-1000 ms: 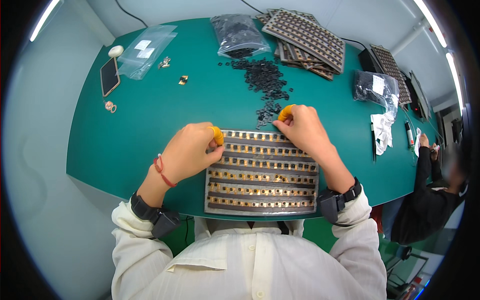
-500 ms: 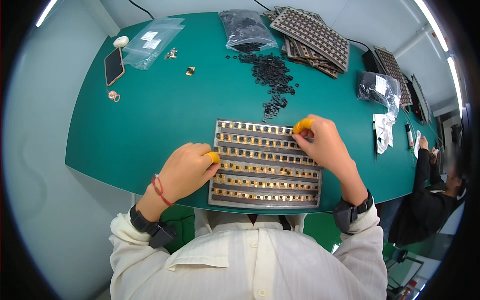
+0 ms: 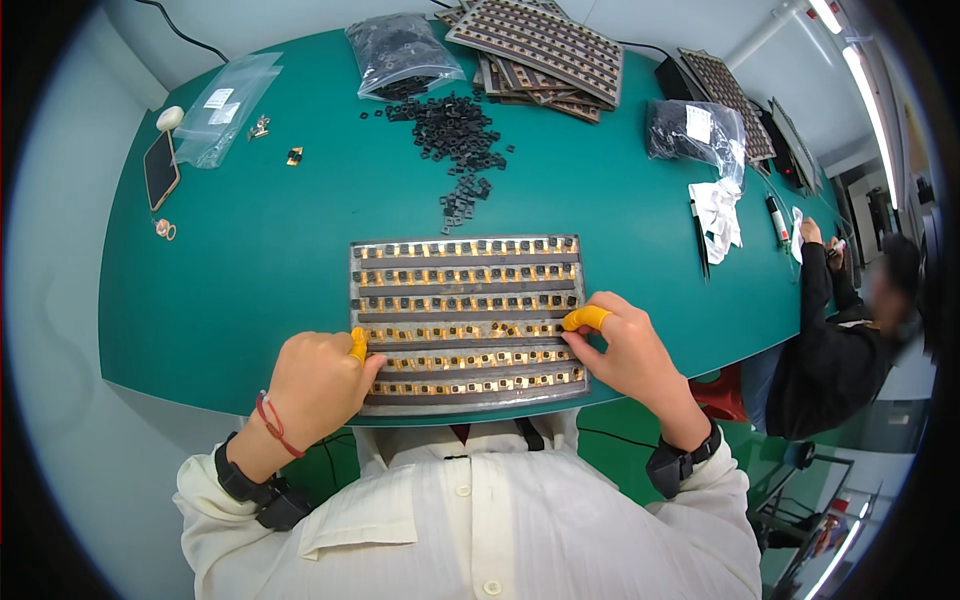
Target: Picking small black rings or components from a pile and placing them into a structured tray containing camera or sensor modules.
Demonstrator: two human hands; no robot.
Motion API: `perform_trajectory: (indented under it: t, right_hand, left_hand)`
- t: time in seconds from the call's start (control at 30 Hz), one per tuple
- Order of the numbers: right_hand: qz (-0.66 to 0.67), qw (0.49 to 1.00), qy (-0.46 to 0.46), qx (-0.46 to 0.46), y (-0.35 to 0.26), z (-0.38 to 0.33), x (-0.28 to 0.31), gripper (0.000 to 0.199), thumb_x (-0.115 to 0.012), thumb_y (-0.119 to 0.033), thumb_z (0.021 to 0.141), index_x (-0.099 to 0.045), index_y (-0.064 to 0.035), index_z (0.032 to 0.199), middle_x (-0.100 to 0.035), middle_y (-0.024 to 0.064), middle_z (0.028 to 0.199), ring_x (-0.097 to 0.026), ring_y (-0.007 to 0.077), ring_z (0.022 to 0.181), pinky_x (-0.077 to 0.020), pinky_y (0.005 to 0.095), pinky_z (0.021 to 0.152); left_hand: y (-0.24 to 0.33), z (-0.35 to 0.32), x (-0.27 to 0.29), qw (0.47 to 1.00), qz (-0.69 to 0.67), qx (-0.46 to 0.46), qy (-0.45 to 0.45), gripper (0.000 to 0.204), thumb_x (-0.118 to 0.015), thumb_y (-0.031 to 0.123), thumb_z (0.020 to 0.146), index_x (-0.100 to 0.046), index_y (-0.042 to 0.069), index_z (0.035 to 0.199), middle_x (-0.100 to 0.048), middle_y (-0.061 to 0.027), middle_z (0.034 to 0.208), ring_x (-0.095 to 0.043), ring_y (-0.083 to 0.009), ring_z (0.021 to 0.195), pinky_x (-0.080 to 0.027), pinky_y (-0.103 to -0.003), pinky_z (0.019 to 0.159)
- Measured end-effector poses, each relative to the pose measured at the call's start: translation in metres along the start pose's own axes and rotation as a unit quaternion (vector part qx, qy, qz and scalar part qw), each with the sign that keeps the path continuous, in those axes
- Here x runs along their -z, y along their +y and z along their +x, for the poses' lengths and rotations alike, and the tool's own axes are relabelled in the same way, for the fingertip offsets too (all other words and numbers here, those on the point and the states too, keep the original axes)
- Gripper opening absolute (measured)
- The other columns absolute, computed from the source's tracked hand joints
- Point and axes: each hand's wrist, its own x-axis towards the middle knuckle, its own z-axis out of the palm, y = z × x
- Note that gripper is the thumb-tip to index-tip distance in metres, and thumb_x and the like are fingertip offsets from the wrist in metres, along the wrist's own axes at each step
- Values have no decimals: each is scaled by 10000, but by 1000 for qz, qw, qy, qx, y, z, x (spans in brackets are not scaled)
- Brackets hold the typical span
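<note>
Green bench (image 3: 250, 270): both hands, L (image 3: 318, 385) & R (image 3: 625, 350), are pinching tray (image 3: 465, 322) edges w/ capped fingertips; tray overhanging edge, could be tipping, spilling parts.

Your tray (image 3: 466, 322) lies at the desk's (image 3: 260, 260) near edge, lower centre of the frame, your hands at its left (image 3: 318, 385) and right (image 3: 625, 350) ends. Loose parts (image 3: 455, 135) lie behind it; stacked trays (image 3: 540, 45) upper centre; a phone (image 3: 160, 168) upper left.
</note>
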Motion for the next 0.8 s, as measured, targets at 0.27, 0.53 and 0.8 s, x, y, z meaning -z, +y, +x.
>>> perform_trajectory:
  t: [0.27,0.53,0.8]
  right_hand:
    - [-47,997,39,57,-6,-3,-14,138,-723,-102,813,-703,14,885,-582,108,851,-605,287,790,-515,386,682]
    - [-103,992,-64,-45,-16,-5,0,345,-743,-216,826,-644,32,608,-562,188,540,-564,368,489,-462,437,503]
    - [-118,982,-136,-55,-21,14,8,375,-741,-215,820,-641,60,586,-537,226,521,-556,389,486,-467,441,510]
  left_hand:
    - [-1,-2,7,999,-24,16,-15,389,-704,266,868,-561,5,617,-536,-138,580,-566,-352,553,-447,-426,536]
    - [-20,-9,29,997,-42,53,-31,238,-683,180,888,-677,-38,792,-595,-144,805,-590,-314,678,-477,-395,623]
    - [-13,-12,13,999,-42,6,20,178,-698,145,867,-684,-18,798,-574,-107,781,-574,-289,718,-471,-409,677]
